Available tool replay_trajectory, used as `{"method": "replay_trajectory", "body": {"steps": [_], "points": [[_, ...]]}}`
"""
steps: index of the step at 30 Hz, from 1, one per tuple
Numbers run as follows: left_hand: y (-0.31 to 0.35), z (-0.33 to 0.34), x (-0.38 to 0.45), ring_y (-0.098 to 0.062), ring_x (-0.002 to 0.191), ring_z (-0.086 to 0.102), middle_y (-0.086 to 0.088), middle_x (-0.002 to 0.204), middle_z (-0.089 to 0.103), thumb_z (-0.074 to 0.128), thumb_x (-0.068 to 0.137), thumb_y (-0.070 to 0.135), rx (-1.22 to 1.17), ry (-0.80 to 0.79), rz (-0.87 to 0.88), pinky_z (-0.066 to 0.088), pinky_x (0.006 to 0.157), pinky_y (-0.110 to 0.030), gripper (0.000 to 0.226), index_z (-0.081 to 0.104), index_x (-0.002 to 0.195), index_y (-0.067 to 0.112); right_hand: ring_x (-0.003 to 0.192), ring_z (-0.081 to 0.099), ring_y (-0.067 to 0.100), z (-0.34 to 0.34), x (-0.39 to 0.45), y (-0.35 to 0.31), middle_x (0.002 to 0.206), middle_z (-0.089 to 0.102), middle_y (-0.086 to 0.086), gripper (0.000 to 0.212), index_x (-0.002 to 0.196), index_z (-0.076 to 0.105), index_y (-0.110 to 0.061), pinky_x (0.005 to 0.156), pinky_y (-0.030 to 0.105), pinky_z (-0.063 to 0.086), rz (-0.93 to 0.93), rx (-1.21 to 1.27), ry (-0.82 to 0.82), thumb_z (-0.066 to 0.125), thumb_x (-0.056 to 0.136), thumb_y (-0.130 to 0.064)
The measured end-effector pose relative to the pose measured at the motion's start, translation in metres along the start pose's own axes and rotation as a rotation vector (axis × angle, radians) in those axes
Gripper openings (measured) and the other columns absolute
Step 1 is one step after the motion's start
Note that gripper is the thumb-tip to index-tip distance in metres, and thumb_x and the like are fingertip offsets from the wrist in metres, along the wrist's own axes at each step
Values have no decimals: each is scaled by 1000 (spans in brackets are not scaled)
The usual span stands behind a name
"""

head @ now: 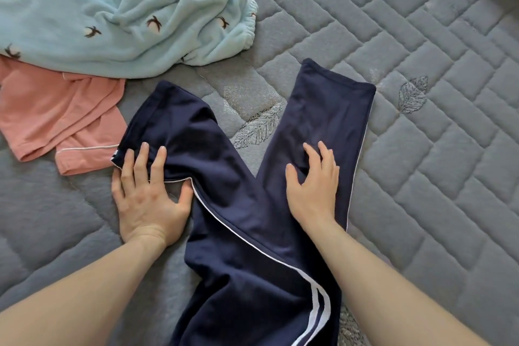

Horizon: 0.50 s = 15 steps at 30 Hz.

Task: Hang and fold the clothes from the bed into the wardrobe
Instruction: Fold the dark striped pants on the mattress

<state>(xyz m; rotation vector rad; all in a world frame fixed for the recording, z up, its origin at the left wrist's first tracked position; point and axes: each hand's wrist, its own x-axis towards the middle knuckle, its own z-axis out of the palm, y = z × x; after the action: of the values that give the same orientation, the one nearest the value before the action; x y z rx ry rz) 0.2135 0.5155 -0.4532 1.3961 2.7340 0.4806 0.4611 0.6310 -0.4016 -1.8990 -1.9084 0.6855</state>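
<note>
Navy trousers (244, 205) with white side stripes lie on the grey quilted bed (421, 135), their two legs spread in a V pointing away from me. My left hand (146, 194) lies flat with straight fingers on the left leg near its folded hem. My right hand (314, 185) rests palm down on the right leg, fingers spread and a little bent. Neither hand grips the cloth.
A light blue fleece garment (112, 14) with small dark bird prints lies crumpled at the upper left. Under it and beside the left trouser leg lies a pink garment (56, 118) with white piping. The bed's far edge shows at the upper right.
</note>
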Motion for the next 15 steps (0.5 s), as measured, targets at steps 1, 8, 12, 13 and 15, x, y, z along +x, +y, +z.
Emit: {"method": "replay_trajectory", "body": {"steps": [1,8,12,13,15], "points": [[0,0,0,-26,158,14,-2,169,24,44,85,61,-2,6,2,13,126,-54,81,36,157,25,151,30,21,0,-14,-9,159,38,2,50,145,54,-19,125,46,22,-18,105,19,66,97,-29],[2,-15,-3,-27,157,18,-3,166,33,47,88,52,-48,-2,22,8,128,-50,70,45,154,27,124,46,1,-7,-120,-45,131,49,-26,39,124,60,-39,107,24,37,-260,206,-139,66,86,-45],[2,-33,2,-28,150,31,-1,154,51,58,93,28,-184,-19,6,19,123,-49,45,62,138,26,133,45,13,-43,-133,1,140,49,-7,46,135,59,-25,116,33,36,-33,161,62,71,91,-33],[1,-39,9,-29,144,37,-1,148,56,60,93,21,-207,-40,-8,25,119,-50,41,67,132,26,139,41,19,-54,-134,22,147,45,-1,55,142,54,-22,119,38,33,61,79,79,71,91,-34],[2,-57,30,-35,128,49,-5,133,66,57,90,10,-269,-86,-10,36,110,-49,38,73,121,24,151,26,29,-74,-138,63,163,29,10,86,157,36,-19,123,49,25,303,-109,32,72,87,-54]]}}
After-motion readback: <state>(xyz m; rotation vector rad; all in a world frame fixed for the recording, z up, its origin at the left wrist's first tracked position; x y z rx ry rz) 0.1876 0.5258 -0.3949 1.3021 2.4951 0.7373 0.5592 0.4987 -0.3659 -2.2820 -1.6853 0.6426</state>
